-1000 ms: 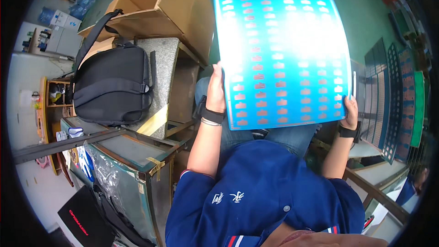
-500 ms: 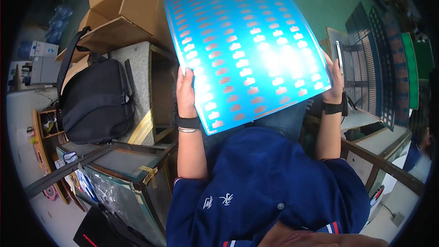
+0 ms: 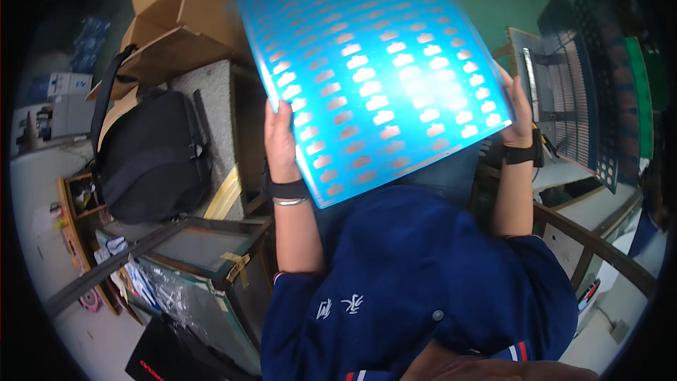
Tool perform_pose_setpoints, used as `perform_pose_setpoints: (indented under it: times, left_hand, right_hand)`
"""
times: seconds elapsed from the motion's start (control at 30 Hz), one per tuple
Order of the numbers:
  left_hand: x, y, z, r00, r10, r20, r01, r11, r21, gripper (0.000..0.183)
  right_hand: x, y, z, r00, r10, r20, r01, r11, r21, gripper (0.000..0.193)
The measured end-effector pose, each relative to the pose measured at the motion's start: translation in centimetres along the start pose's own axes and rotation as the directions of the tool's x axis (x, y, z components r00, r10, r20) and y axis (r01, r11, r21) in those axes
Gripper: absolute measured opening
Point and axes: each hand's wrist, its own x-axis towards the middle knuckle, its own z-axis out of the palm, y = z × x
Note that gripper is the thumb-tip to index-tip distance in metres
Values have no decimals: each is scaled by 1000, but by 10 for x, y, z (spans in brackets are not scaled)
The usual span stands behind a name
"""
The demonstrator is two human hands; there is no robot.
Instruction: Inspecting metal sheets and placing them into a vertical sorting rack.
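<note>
Between my hands is a large flat blue panel, printed with rows of small copper-coloured shapes and glaring under the light. My left hand grips its left edge, thumb along the rim. At the right edge my right hand is closed on the panel near its lower right corner. The fingers of both hands are partly hidden behind it. The panel is held up in front of me, tilted, its far edge blurred.
A black backpack sits on a grey stand at left, before an open cardboard box. Several upright panels stand in a rack at right. Metal frames flank me on both sides.
The panel has shifted slightly left and turned a little, its right edge rising. Both my hands have moved with it and keep their hold. The surroundings shift slightly in view.
</note>
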Motion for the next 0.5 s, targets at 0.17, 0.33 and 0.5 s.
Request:
perform_pose_setpoints:
  times: [0.17, 0.33, 0.5]
  left_hand:
    - [-7, 15, 20, 999, 18, 34, -22, 993, 117, 28]
    - [-12, 23, 23, 993, 23, 117, -48, 976, 211, 32]
    - [-18, 28, 31, 983, 85, 166, -121, 967, 224, 35]
  right_hand:
    - [1, 4, -9, 1000, -25, -8, 23, 985, -171, 56]
    - [0, 12, -13, 998, 42, 50, -36, 992, -119, 55]
    - [6, 17, -36, 999, 45, 24, -41, 989, -145, 46]
